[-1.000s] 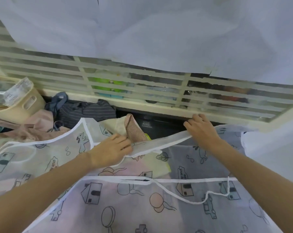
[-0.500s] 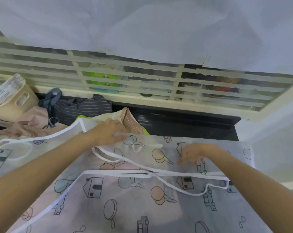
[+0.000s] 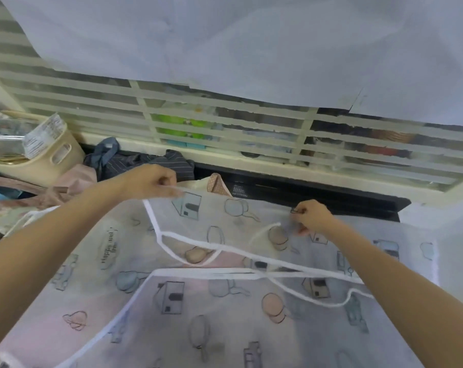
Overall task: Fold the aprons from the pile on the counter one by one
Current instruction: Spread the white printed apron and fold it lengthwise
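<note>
A thin white printed apron (image 3: 225,301) with houses and balloons and white binding lies spread over the counter in front of me. Its white ties (image 3: 318,296) trail loosely across it. My left hand (image 3: 150,181) pinches the apron's far upper left corner and holds it slightly raised. My right hand (image 3: 311,216) is closed on the fabric of the same far edge, further right. Behind and to the left lies the pile: a pink apron (image 3: 65,187), a dark striped apron (image 3: 145,163) and a dotted tan cloth (image 3: 218,185).
A cream plastic basket (image 3: 47,158) with plastic packaging stands at the far left. A slatted window grille (image 3: 225,128) runs along the back, with a white sheet (image 3: 251,43) hanging above it. A black ledge (image 3: 318,192) borders the counter's far edge.
The apron's top part has been laid over forward. Both hands came back from the far edge and now pinch the folded fabric, the left lifting its corner.
</note>
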Demonstrator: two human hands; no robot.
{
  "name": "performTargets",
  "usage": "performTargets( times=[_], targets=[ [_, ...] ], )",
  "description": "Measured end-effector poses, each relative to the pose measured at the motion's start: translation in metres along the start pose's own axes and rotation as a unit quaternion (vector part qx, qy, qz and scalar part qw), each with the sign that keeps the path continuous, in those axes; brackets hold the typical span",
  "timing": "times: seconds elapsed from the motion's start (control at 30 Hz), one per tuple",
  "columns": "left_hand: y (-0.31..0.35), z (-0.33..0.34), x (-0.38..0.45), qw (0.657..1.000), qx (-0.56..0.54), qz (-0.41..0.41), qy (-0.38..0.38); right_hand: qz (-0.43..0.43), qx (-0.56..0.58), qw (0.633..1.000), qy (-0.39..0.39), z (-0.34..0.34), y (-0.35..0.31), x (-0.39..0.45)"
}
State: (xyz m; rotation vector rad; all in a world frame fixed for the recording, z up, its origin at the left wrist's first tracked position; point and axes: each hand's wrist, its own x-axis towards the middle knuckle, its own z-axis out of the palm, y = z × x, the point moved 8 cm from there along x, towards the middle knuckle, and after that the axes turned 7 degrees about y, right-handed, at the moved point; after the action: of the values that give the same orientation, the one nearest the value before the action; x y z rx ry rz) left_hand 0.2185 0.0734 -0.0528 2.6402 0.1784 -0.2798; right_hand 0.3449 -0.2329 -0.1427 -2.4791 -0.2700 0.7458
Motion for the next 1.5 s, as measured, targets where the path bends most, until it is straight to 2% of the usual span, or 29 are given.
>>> performTargets(
  times=[0.1, 0.13, 0.23, 0.3, 0.37, 0.43, 0.5, 0.57, 0.6, 0.63, 0.7, 0.73, 0.8, 0.87, 0.93, 1.03, 1.13, 1.2, 1.27, 1.4, 1.47, 1.5],
  targets=[
    [-0.023, 0.013, -0.015, 0.99, 0.04, -0.074, -0.11, 0.029, 0.054, 0.998, 0.009, -0.014, 0.01, 0.008],
    [-0.033, 0.013, -0.015, 0.989, 0.065, -0.088, -0.101, 0.033, 0.048, 0.998, 0.007, -0.015, 0.011, 0.009],
    [-0.047, -0.004, -0.008, 0.982, 0.143, -0.117, 0.04, 0.035, -0.022, 0.998, 0.043, -0.013, 0.006, 0.013],
    [-0.048, -0.004, -0.004, 0.964, 0.205, -0.16, 0.057, 0.012, -0.09, 0.992, 0.092, -0.01, -0.007, 0.011],
    [-0.048, 0.001, -0.001, 0.95, 0.242, -0.188, 0.054, -0.058, -0.134, 0.978, 0.15, -0.004, -0.034, 0.001],
    [-0.042, 0.0, 0.002, 0.943, 0.264, -0.185, 0.081, -0.18, -0.15, 0.954, 0.189, 0.008, -0.076, -0.019],
    [-0.035, 0.0, 0.004, 0.942, 0.276, -0.166, 0.091, -0.314, -0.14, 0.93, 0.126, 0.044, -0.117, -0.045],
    [-0.03, 0.005, 0.005, 0.956, 0.244, -0.148, 0.062, -0.421, -0.208, 0.882, 0.039, 0.095, -0.146, -0.072],
    [-0.029, 0.009, 0.004, 0.965, 0.218, -0.139, 0.034, -0.459, -0.251, 0.852, 0.026, 0.118, -0.151, -0.082],
    [-0.029, 0.012, 0.0, 0.971, 0.199, -0.134, 0.003, -0.479, -0.287, 0.83, 0.022, 0.137, -0.153, -0.087],
    [-0.031, 0.01, -0.007, 0.972, 0.201, -0.119, -0.02, -0.478, -0.34, 0.81, 0.02, 0.159, -0.148, -0.087],
    [-0.031, 0.006, -0.008, 0.972, 0.208, -0.109, -0.005, -0.483, -0.347, 0.803, 0.024, 0.162, -0.148, -0.088],
    [-0.033, -0.007, -0.01, 0.973, 0.207, -0.082, 0.063, -0.49, -0.308, 0.814, 0.051, 0.155, -0.152, -0.089],
    [-0.034, -0.016, -0.01, 0.968, 0.208, -0.069, 0.122, -0.447, -0.207, 0.869, 0.044, 0.132, -0.157, -0.089],
    [-0.035, -0.026, -0.01, 0.955, 0.227, -0.087, 0.17, -0.393, -0.158, 0.906, 0.02, 0.105, -0.16, -0.084],
    [-0.035, -0.036, -0.008, 0.928, 0.287, -0.135, 0.193, -0.326, -0.098, 0.94, -0.009, 0.049, -0.17, -0.071],
    [-0.035, -0.039, 0.0, 0.913, 0.325, -0.161, 0.186, -0.257, -0.067, 0.958, -0.108, 0.004, -0.175, -0.07],
    [-0.034, -0.031, 0.006, 0.914, 0.343, -0.157, 0.149, -0.215, -0.064, 0.956, -0.187, 0.0, -0.171, -0.08],
    [-0.029, -0.014, 0.01, 0.915, 0.373, -0.124, 0.085, -0.143, -0.077, 0.948, -0.275, 0.024, -0.15, -0.093],
    [-0.026, 0.014, 0.005, 0.907, 0.412, -0.087, 0.021, -0.015, -0.146, 0.876, -0.46, 0.09, -0.084, -0.128],
    [-0.021, 0.024, 0.001, 0.903, 0.424, -0.06, 0.005, 0.004, -0.235, 0.857, -0.458, 0.101, -0.055, -0.126],
    [-0.017, 0.029, -0.001, 0.903, 0.428, -0.046, 0.007, -0.012, -0.279, 0.861, -0.425, 0.099, -0.048, -0.119]
  ],
)
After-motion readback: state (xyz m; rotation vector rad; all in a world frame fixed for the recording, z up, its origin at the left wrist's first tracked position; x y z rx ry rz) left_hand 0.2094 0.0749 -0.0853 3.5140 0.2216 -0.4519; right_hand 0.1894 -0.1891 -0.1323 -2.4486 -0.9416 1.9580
